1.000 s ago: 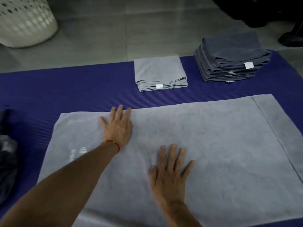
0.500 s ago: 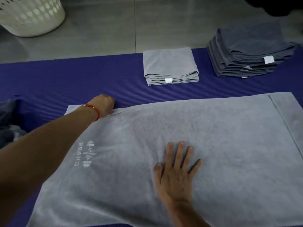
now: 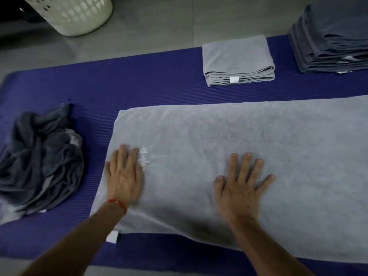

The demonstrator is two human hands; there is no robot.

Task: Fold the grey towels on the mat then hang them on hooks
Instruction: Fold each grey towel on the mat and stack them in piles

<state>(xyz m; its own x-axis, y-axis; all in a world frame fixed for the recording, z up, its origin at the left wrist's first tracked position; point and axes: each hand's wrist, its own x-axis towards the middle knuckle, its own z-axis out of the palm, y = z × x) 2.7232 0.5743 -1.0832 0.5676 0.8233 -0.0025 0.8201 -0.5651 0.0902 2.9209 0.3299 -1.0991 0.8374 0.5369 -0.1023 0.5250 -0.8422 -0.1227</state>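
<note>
Light grey towel (image 3: 229, 156) lies spread flat on the ribbed purple mat (image 3: 139, 80), which sits on a grey tiled floor (image 3: 159, 22). Left hand (image 3: 124, 176) and right hand (image 3: 241, 184) press on it, flat and fingers straight, set apart. White print beside the left hand is blurred. Left of the towel lies a crumpled dark grey heap (image 3: 39, 160); beyond it, a folded light grey towel (image 3: 237, 60), a dark grey folded stack (image 3: 330, 38) and a perforated white basket (image 3: 73, 12).
</note>
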